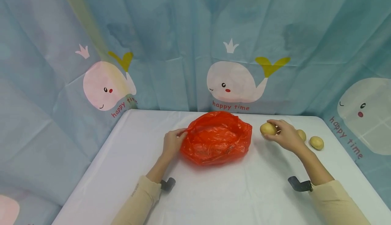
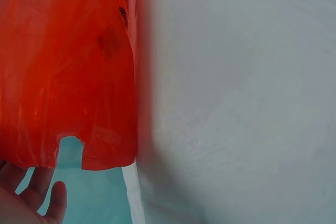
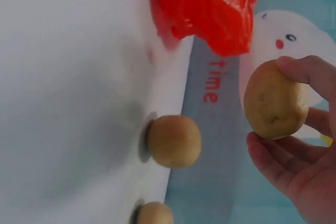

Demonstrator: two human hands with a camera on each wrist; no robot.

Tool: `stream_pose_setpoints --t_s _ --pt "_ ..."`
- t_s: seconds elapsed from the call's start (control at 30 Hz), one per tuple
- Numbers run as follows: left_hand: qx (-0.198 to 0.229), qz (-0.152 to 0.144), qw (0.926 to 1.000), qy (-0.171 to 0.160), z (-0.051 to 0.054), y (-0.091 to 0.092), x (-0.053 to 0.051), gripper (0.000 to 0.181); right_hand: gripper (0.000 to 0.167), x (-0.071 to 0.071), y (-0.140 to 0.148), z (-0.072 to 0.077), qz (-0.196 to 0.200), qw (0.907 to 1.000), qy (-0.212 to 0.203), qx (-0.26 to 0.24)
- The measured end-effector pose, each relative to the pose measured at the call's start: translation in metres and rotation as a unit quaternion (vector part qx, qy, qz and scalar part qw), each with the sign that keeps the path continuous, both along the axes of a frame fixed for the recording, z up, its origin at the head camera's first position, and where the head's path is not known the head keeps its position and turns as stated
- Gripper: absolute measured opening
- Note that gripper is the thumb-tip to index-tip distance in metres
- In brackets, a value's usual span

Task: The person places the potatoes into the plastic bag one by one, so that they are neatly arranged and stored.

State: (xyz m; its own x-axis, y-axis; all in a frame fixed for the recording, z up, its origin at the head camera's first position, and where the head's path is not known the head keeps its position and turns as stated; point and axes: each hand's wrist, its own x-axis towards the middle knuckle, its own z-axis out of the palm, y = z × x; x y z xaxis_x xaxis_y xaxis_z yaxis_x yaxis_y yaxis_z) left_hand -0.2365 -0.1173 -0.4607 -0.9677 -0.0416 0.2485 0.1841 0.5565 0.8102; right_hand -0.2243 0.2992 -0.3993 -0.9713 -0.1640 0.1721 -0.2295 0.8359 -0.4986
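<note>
A red plastic bag [image 1: 213, 143] lies on the white table with its mouth spread open. At the bag's left rim, my left hand [image 1: 173, 143] holds the edge; in the left wrist view some of its fingers [image 2: 39, 187] go behind the red film. To the right of the bag, my right hand [image 1: 285, 135] grips a potato [image 1: 268, 129] between thumb and fingers, raised above the table. The right wrist view shows this potato [image 3: 275, 100] close up, apart from the bag. Two more potatoes rest on the table, one [image 1: 301, 135] partly behind the right hand and another [image 1: 316, 143] farther right.
A white cloth covers the table [image 1: 213, 194]. Blue curtains [image 1: 171, 48] with whale prints hang along its back and sides. Dark devices are strapped to both wrists, one [image 1: 168, 184] on the left and one [image 1: 300, 184] on the right.
</note>
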Motion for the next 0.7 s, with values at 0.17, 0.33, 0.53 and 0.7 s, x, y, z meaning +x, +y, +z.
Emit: stream_pose_setpoints --t_s 0.17,0.33,0.53,0.7 --pt "0.000 0.000 1.0000 -0.001 0.000 -0.001 0.000 0.025 0.060 -0.008 -0.013 0.007 0.011 0.9999 -0.005 -0.001" --pt "0.000 0.009 1.0000 0.001 0.002 -0.001 0.001 0.025 0.057 -0.019 -0.028 0.006 0.045 0.9989 0.006 -0.012" --pt "0.000 0.006 0.9999 0.008 0.002 -0.001 0.001 0.024 0.055 -0.029 -0.043 -0.002 0.061 0.9980 -0.003 -0.017" --pt "-0.004 0.007 1.0000 0.001 -0.001 0.000 0.000 0.024 0.055 -0.032 -0.054 -0.006 0.059 0.9975 -0.008 -0.039"
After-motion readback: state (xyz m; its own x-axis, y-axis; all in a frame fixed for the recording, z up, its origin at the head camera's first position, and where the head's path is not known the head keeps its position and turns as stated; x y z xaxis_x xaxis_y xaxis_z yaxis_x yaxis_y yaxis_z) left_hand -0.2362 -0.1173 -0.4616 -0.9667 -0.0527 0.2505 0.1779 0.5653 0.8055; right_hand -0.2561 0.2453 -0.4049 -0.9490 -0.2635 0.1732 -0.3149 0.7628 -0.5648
